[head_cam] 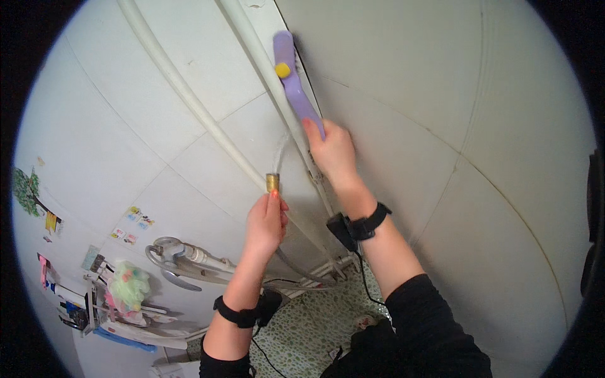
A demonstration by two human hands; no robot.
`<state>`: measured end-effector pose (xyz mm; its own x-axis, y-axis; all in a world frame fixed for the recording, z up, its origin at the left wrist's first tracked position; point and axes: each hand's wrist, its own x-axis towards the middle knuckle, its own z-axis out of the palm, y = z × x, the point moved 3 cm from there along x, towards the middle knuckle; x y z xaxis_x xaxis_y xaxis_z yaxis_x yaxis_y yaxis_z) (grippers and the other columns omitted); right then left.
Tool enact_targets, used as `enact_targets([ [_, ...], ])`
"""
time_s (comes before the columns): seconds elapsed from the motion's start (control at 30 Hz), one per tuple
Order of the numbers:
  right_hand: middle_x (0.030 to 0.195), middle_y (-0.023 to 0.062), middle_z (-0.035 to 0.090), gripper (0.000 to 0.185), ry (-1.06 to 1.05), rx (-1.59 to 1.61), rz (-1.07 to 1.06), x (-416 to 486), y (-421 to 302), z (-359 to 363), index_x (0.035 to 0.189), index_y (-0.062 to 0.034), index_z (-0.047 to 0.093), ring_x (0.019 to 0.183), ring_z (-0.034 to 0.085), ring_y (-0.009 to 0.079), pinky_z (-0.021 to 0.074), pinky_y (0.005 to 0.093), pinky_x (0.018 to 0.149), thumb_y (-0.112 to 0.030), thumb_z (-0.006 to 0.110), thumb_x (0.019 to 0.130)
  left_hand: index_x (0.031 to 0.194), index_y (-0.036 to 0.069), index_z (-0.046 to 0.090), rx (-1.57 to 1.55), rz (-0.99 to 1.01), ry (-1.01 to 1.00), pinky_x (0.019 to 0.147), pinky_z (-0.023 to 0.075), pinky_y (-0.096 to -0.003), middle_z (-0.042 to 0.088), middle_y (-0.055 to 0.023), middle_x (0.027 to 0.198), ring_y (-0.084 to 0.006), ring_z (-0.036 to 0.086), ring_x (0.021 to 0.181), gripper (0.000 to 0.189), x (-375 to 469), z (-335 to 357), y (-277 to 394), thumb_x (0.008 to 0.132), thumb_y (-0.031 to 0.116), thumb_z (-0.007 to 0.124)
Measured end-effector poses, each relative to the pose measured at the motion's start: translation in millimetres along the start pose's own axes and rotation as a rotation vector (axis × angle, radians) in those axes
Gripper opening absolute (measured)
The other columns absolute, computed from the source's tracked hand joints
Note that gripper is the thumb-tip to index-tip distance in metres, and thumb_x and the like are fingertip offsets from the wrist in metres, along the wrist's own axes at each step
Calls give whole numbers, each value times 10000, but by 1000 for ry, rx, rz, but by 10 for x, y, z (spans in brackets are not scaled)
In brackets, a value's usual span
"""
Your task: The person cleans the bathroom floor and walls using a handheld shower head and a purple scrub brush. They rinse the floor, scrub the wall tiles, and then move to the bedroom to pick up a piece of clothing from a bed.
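My right hand (333,151) grips the handle of a purple scrub brush (297,92) with a yellow knob. Its bristle side faces the corner where two tiled walls meet, beside a white vertical pipe (257,56). My left hand (267,219) holds a hose by its brass end fitting (272,182). Water (280,153) streams from the fitting towards the wall near the pipe. Below the left hand, the grey hose (302,270) runs down towards the floor. Each wrist wears a black strap with a small box and cable.
A second white pipe (189,97) runs along the left wall. Lower left are a shower mixer with a coiled metal hose (189,271), a green plastic bag (128,286) and a rack of toiletries (90,302). Pebble-patterned flooring (307,326) lies below, with pipes along its edge.
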<state>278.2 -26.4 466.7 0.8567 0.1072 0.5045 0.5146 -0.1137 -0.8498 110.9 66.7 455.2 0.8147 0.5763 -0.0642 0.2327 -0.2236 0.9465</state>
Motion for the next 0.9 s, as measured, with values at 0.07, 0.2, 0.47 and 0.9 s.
enact_targets([
  [0.07,569,196,518,428,-7,32,-8,50,-35,1,733,-2,574,526,517,348,402,388,504,-410,503,838,770,84,443,-35,9,-16,358,245,-238,377,13,533,-82,307,388,348,33,-34,97,937,367,329],
  [0.2,615,209,553,462,-51,-94,130,-483,390,-29,744,1,583,590,552,364,424,419,543,-446,499,823,780,109,426,-121,3,-45,351,221,-232,354,23,534,-72,281,388,320,-39,-59,93,940,363,312],
  [0.47,637,187,588,443,-99,-548,203,-1078,948,-171,766,-29,568,615,587,362,457,447,551,-460,484,822,748,73,448,-74,73,-27,362,289,-238,399,7,545,-91,349,398,324,-83,-214,-129,935,318,346],
  [0.9,631,177,566,352,-59,-475,253,-1804,1161,-200,775,-43,523,599,557,379,414,449,521,-381,469,860,753,58,469,-161,-18,1,391,314,-249,433,-7,550,-96,394,434,324,-257,-450,-532,924,313,366],
])
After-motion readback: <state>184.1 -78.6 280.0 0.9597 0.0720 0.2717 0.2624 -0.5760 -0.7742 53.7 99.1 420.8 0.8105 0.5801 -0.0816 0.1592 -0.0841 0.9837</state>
